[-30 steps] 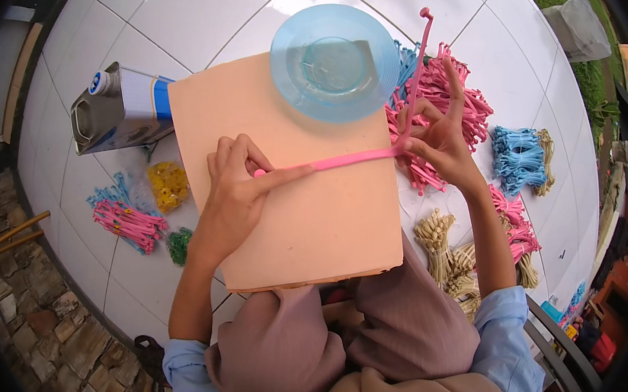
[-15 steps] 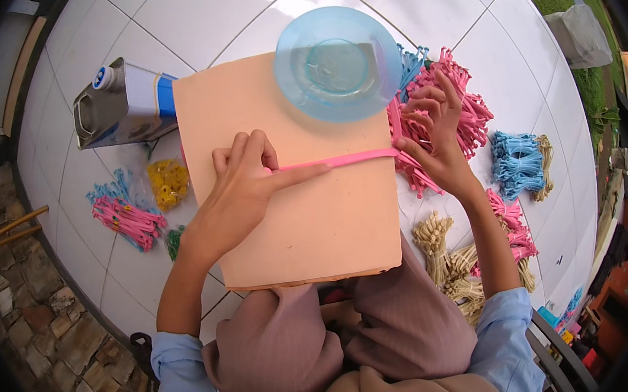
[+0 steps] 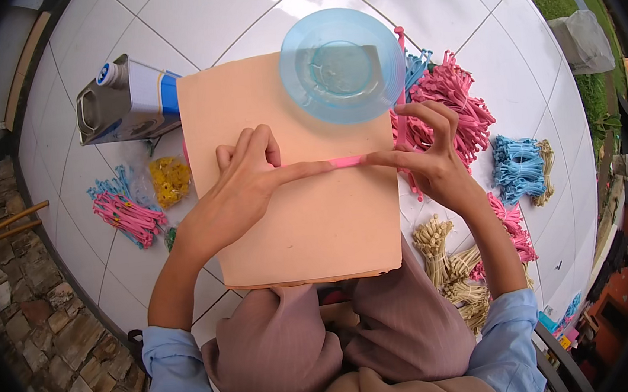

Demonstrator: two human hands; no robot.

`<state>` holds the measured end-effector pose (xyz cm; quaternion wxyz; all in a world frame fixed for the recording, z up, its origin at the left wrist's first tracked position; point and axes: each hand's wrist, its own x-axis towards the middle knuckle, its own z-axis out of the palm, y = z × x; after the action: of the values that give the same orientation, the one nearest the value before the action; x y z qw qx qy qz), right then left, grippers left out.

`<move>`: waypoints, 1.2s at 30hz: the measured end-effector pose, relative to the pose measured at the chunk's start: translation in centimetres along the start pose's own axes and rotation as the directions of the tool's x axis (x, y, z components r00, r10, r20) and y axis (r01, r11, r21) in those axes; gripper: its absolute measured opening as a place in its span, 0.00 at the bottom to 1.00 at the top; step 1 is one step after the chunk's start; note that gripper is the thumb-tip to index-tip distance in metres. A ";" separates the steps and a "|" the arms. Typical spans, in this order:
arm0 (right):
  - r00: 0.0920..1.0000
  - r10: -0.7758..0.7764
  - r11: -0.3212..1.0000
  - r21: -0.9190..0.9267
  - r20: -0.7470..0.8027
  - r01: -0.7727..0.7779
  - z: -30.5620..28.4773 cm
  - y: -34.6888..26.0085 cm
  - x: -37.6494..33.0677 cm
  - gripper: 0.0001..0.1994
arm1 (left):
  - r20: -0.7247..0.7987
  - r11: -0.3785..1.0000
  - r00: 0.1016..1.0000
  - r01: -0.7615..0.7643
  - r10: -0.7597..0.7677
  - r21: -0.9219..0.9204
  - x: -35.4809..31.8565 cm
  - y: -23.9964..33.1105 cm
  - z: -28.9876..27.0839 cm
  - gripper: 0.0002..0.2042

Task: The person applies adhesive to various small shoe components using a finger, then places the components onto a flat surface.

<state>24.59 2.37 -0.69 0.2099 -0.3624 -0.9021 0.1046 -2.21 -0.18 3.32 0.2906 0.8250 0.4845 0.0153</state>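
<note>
A pink strip (image 3: 346, 162) is being pressed flat on the peach board (image 3: 308, 219), pinched between the left hand (image 3: 242, 187) index fingertip and the right hand (image 3: 430, 152) fingertips. Both grips are being kept pressed onto the strip. Compared with earlier, the visible strip is much shorter and the hands are being brought closer together, nearly touching. A blue plastic bowl (image 3: 341, 65) is lying on the board's far edge. Pink bundles (image 3: 455, 105) are lying beside the right hand on the tiled floor (image 3: 187, 20).
</note>
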 end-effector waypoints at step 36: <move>0.831 0.545 0.414 0.898 -0.112 -0.150 -10.0 -8.8 -6.3 0.34 | -0.307 0.562 0.949 -0.295 0.075 -0.773 -6.3 5.0 0.6 0.09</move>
<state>27.80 -7.95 9.34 0.5085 -0.4044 -0.5664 0.5071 -1.44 -7.31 6.91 0.5704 0.6391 0.3652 0.3644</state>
